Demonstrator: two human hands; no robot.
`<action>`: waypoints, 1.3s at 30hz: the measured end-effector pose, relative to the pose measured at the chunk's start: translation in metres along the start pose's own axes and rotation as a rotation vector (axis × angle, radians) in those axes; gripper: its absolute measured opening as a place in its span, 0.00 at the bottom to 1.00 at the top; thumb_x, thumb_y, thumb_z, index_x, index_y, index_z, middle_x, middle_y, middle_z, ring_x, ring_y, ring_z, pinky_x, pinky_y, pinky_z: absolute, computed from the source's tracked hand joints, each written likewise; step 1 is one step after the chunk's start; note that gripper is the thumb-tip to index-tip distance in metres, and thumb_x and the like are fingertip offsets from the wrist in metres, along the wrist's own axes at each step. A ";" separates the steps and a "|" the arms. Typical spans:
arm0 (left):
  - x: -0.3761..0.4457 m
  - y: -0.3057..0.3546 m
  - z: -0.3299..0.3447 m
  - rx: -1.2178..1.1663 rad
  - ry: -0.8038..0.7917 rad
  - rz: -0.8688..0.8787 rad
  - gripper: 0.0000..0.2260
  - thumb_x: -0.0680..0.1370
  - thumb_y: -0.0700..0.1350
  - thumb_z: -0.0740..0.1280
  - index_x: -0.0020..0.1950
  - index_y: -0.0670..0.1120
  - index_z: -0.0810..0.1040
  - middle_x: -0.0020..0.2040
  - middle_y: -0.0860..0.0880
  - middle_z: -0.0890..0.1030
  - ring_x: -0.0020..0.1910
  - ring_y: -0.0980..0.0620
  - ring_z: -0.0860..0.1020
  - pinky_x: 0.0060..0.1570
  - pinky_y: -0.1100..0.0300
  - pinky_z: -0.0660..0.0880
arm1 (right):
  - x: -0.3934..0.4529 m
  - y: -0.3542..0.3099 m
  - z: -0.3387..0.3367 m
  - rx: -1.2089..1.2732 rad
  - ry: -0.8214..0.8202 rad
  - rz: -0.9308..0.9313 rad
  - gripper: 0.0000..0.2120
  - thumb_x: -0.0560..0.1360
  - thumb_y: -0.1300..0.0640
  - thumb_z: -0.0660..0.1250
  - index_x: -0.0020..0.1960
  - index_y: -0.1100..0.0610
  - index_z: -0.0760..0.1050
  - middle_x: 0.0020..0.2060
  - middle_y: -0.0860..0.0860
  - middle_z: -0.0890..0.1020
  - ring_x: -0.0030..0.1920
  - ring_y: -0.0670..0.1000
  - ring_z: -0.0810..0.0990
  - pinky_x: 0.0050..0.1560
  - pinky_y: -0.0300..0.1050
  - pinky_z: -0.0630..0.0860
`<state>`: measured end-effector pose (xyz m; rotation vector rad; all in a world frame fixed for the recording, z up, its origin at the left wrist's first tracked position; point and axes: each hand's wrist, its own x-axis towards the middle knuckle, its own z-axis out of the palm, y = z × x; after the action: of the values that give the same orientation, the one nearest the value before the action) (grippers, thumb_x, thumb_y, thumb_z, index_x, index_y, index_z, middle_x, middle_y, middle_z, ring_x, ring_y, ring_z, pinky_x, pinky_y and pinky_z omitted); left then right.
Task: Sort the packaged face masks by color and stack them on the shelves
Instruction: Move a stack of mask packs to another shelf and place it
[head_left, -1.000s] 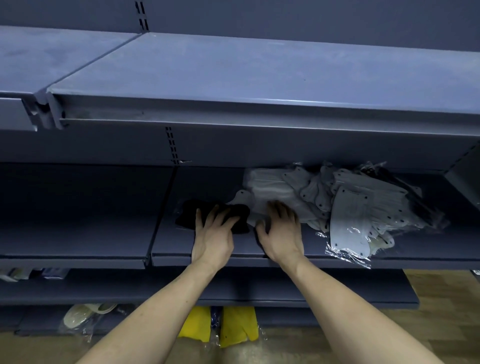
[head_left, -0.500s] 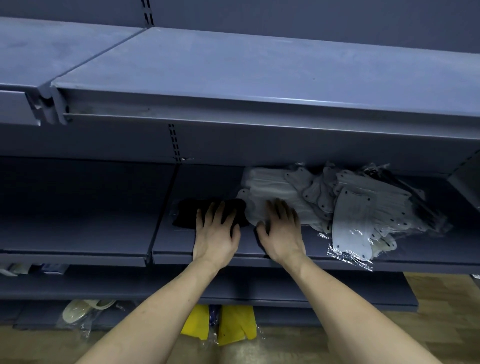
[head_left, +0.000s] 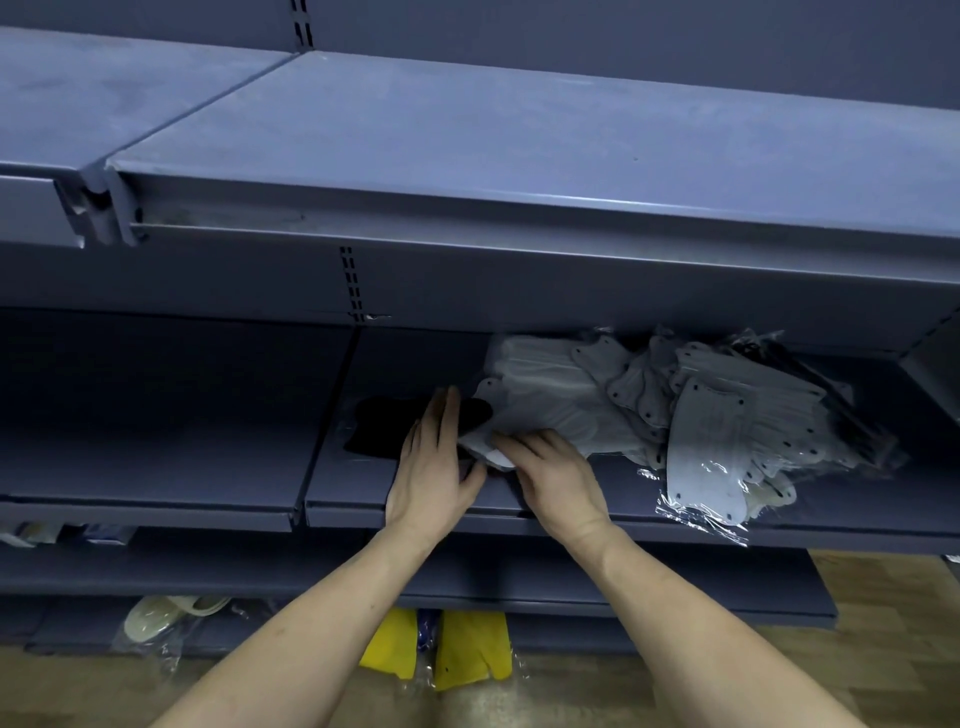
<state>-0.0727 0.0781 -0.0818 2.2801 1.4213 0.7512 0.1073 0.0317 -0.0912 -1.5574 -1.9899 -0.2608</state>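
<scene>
A black packaged mask (head_left: 382, 426) lies on the middle shelf (head_left: 156, 467), just left of a loose pile of white packaged masks (head_left: 691, 415). My left hand (head_left: 434, 467) rests over the black mask's right end with its fingers straight. My right hand (head_left: 558, 475) is beside it, fingers curled over the near-left corner of a white packaged mask (head_left: 545, 405) from the pile, which it pinches. Both hands sit close together at the shelf's front edge.
The top shelf (head_left: 467, 135) juts out above my hands. Dark packaged masks (head_left: 841, 400) show at the pile's far right. Below lie yellow packaged masks (head_left: 462, 649) and a pale packaged mask (head_left: 161, 616) near the wooden floor (head_left: 893, 597).
My right hand turned left and closed its fingers on the corner of a white packaged mask. My left hand shifted right toward it, still over the black mask.
</scene>
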 end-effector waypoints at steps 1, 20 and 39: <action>-0.001 0.000 -0.001 -0.031 0.018 0.009 0.40 0.75 0.52 0.71 0.81 0.51 0.52 0.80 0.45 0.56 0.75 0.45 0.61 0.71 0.52 0.65 | 0.001 -0.001 0.001 0.005 -0.005 -0.036 0.20 0.72 0.65 0.65 0.63 0.55 0.80 0.50 0.51 0.84 0.49 0.54 0.78 0.50 0.49 0.78; -0.002 0.020 -0.025 -0.448 0.190 -0.135 0.27 0.84 0.41 0.53 0.80 0.59 0.51 0.76 0.51 0.64 0.70 0.50 0.69 0.62 0.60 0.68 | 0.004 0.000 -0.006 -0.136 -0.067 0.191 0.37 0.78 0.40 0.60 0.81 0.53 0.54 0.80 0.59 0.53 0.79 0.60 0.53 0.77 0.64 0.53; -0.015 -0.006 -0.010 0.113 0.196 -0.184 0.24 0.79 0.46 0.67 0.74 0.49 0.66 0.71 0.37 0.61 0.68 0.37 0.64 0.64 0.41 0.72 | 0.001 0.002 0.001 -0.082 -0.032 0.238 0.10 0.77 0.51 0.66 0.52 0.56 0.80 0.62 0.57 0.76 0.67 0.62 0.70 0.65 0.60 0.70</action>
<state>-0.0883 0.0675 -0.0807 2.1666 1.7758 0.8753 0.1087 0.0337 -0.0922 -1.8419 -1.8158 -0.2252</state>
